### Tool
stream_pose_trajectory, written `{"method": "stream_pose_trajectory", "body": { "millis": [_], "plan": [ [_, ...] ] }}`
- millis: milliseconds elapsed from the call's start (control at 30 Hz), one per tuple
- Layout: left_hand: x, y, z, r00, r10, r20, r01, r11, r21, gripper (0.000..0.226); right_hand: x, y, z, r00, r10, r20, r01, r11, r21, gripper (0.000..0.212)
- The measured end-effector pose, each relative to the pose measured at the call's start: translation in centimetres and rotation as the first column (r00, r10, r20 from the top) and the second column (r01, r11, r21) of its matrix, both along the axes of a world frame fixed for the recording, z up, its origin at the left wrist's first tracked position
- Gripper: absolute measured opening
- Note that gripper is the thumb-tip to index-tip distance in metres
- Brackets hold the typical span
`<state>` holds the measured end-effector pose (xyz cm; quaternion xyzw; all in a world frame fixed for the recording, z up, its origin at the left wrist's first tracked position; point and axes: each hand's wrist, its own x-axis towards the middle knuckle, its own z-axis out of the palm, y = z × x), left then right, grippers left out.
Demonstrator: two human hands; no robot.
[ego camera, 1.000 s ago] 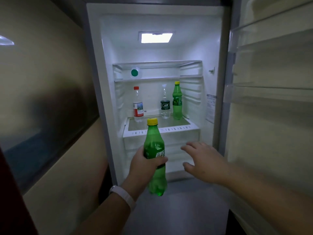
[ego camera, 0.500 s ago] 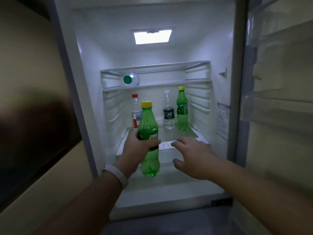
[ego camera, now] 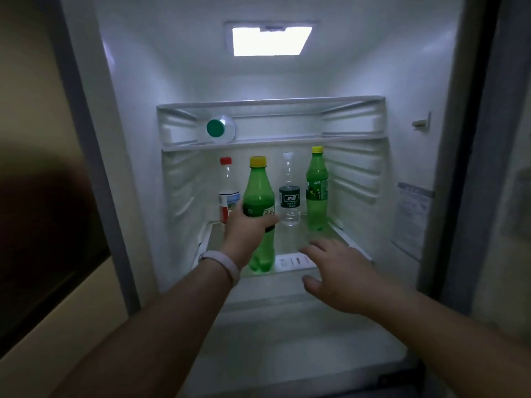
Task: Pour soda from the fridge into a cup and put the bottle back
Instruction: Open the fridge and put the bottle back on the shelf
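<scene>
- Looking through the head view, the person's left hand [ego camera: 247,228] has its fingers [ego camera: 268,221] wrapped round the label band of the green soda bottle [ego camera: 260,214], gripping it firmly at mid-height.
- The soda bottle stands upright, yellow cap on top, its long axis vertical; its base sits at or just above the front edge of the fridge shelf [ego camera: 290,261], though contact cannot be told from this angle.
- The right hand [ego camera: 340,275] is spread open with nothing in it, palm down, hovering just beside the held bottle on its right and low over the front of the shelf.
- Behind the held bottle stand a red-capped bottle [ego camera: 227,191], a clear water bottle [ego camera: 289,196] and a second green bottle [ego camera: 317,188], all upright near the back wall; a bottle with a green cap [ego camera: 219,129] lies on its side on the rack above.
- Judging by this, the returning step is nearly done: free shelf lies straight ahead of the left hand, between the front edge and the standing row, so the bottle likely needs setting down upright before the fingers let go.
- No cup is in view.
</scene>
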<state>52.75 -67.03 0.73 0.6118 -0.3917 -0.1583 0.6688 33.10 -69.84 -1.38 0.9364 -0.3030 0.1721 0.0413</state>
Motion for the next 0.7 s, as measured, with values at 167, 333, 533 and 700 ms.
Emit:
{"method": "stream_pose_trajectory", "body": {
  "millis": [167, 333, 533, 700],
  "plan": [
    [2.7, -4.7, -0.1, 0.998, 0.045, -0.036, -0.045, 0.999, -0.007, 0.038, 1.6, -2.0, 0.6, 0.999, -0.037, 0.008, 0.037, 0.999, -0.026, 0.054],
    [4.9, -9.0, -0.7, 0.998, 0.063, 0.005, -0.063, 0.998, 0.019, 0.046, 2.8, -3.8, 0.9, 0.996, -0.092, -0.003, 0.091, 0.995, -0.028, 0.058],
    [6.4, -12.6, -1.0, 0.992, 0.101, 0.082, -0.103, 0.994, 0.031, 0.048, 5.0, -5.5, 0.8, 0.993, -0.109, -0.039, 0.108, 0.994, -0.027, 0.056],
    [7.3, -14.4, -1.0, 0.989, 0.098, 0.114, -0.104, 0.993, 0.055, 0.045, 6.2, -6.7, 0.8, 0.994, -0.104, -0.027, 0.103, 0.994, -0.040, 0.056]
  ]
}}
